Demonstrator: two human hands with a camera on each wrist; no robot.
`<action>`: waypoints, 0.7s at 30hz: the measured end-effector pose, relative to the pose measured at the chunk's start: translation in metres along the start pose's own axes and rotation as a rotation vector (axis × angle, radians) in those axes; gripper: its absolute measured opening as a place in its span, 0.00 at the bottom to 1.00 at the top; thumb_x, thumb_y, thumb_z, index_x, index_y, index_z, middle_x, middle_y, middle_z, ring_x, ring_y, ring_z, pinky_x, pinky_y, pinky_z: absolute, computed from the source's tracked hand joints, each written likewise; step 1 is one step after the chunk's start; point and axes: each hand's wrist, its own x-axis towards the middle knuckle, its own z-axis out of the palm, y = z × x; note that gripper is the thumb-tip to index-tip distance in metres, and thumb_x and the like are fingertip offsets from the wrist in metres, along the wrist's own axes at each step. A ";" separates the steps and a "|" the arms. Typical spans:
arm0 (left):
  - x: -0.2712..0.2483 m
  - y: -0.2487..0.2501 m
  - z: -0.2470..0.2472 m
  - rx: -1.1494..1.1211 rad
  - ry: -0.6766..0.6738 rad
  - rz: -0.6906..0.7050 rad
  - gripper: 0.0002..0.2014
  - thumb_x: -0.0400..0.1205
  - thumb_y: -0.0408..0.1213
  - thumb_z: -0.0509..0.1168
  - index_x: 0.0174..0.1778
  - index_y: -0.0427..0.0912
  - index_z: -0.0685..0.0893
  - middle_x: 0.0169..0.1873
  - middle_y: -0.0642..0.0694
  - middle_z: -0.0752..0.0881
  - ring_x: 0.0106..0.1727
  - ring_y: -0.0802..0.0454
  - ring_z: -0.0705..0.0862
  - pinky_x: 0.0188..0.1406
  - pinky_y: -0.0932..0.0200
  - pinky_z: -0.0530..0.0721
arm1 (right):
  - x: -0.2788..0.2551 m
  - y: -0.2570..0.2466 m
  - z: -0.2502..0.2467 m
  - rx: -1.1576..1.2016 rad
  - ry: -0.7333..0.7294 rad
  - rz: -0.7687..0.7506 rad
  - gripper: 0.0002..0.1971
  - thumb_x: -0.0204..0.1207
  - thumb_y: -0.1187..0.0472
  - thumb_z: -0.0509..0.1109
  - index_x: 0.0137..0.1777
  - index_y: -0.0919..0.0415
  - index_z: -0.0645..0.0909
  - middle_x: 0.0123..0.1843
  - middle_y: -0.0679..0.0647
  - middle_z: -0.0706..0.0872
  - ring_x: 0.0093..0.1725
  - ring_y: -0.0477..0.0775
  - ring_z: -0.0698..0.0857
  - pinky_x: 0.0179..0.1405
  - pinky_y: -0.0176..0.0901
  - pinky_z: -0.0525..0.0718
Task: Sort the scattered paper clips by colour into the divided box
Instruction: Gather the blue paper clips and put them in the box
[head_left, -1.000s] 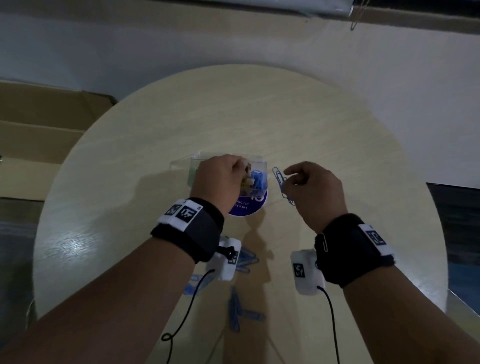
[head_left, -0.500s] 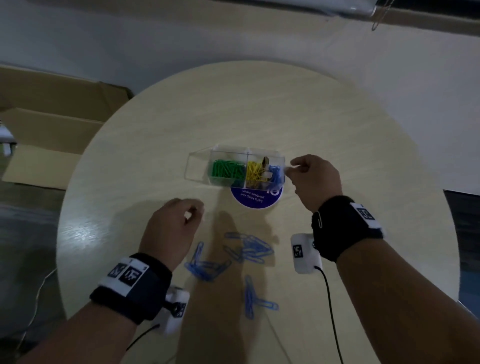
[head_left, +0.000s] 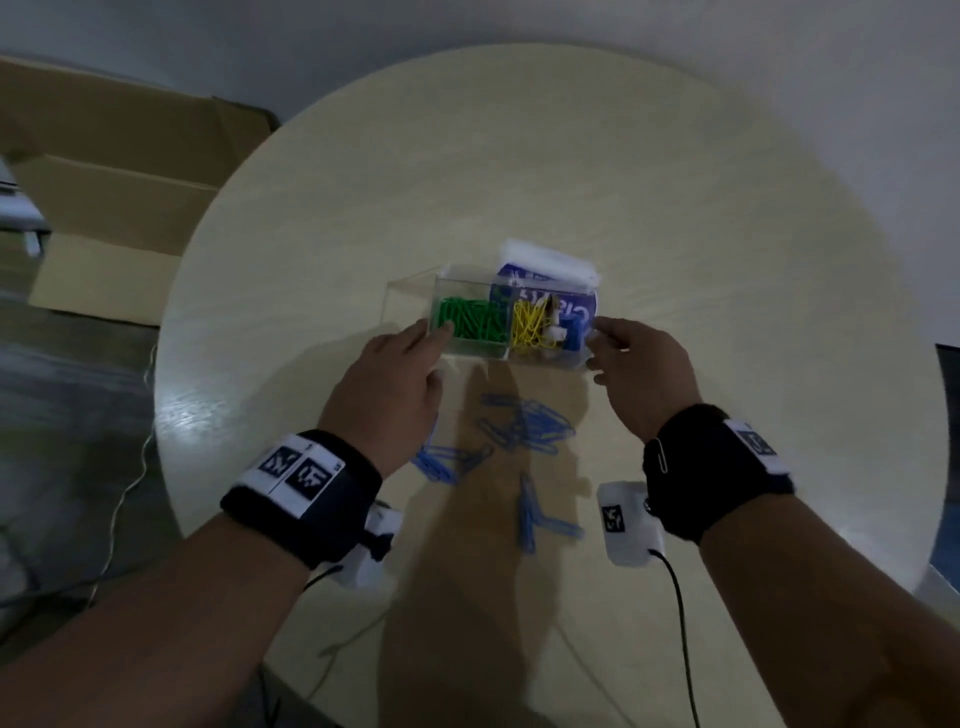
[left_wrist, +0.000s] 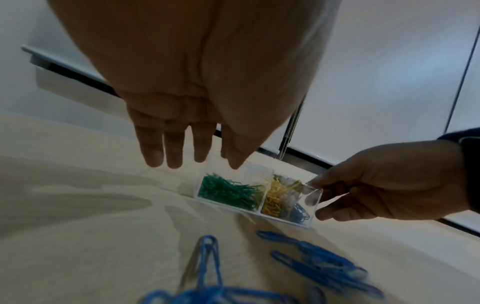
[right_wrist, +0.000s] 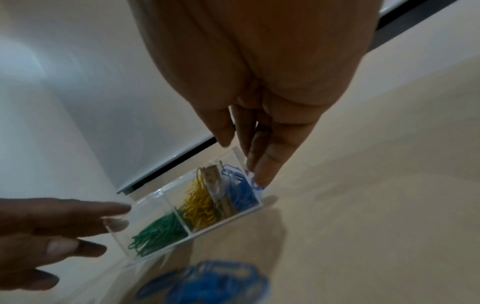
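Note:
A clear divided box (head_left: 498, 358) stands mid-table with green clips (head_left: 470, 325) on the left, yellow clips (head_left: 530, 325) in the middle and blue clips (head_left: 574, 332) on the right. My left hand (head_left: 439, 338) touches its left end wall with straight fingers (left_wrist: 174, 156). At the right end, my right hand (head_left: 602, 348) grips the box (right_wrist: 150, 203) between thumb and fingers (right_wrist: 262, 172). Several loose blue clips (head_left: 524, 428) lie on the table just in front of the box, also low in the left wrist view (left_wrist: 319, 261).
The round pale wooden table (head_left: 675, 208) has bare surface beyond and beside the box. A white and blue lid or card (head_left: 550, 275) lies right behind the box. A cardboard box (head_left: 114, 208) sits on the floor at the left. Cables hang off the near edge.
My right hand carried a blue clip to the box and stayed at its right end. My left hand came off the box, dropped to the table, then reached the box's left end.

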 end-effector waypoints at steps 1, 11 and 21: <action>-0.010 -0.001 -0.002 -0.005 0.012 -0.009 0.26 0.86 0.40 0.57 0.82 0.49 0.63 0.78 0.41 0.70 0.74 0.38 0.69 0.72 0.43 0.73 | -0.014 0.003 -0.001 -0.028 0.017 -0.005 0.17 0.79 0.50 0.64 0.65 0.52 0.82 0.58 0.53 0.89 0.54 0.56 0.87 0.59 0.42 0.81; -0.073 -0.005 0.029 0.039 -0.089 -0.093 0.26 0.72 0.56 0.72 0.62 0.45 0.83 0.52 0.46 0.79 0.51 0.42 0.78 0.47 0.45 0.84 | -0.061 0.012 0.033 -0.562 -0.235 -0.349 0.28 0.68 0.49 0.75 0.69 0.54 0.80 0.60 0.57 0.79 0.58 0.65 0.74 0.61 0.53 0.76; -0.070 -0.011 0.036 0.079 -0.118 0.071 0.10 0.77 0.49 0.67 0.48 0.48 0.83 0.45 0.47 0.80 0.44 0.42 0.81 0.41 0.45 0.84 | -0.070 0.019 0.042 -0.662 -0.220 -0.429 0.06 0.70 0.58 0.69 0.45 0.55 0.85 0.41 0.57 0.84 0.43 0.64 0.82 0.44 0.52 0.82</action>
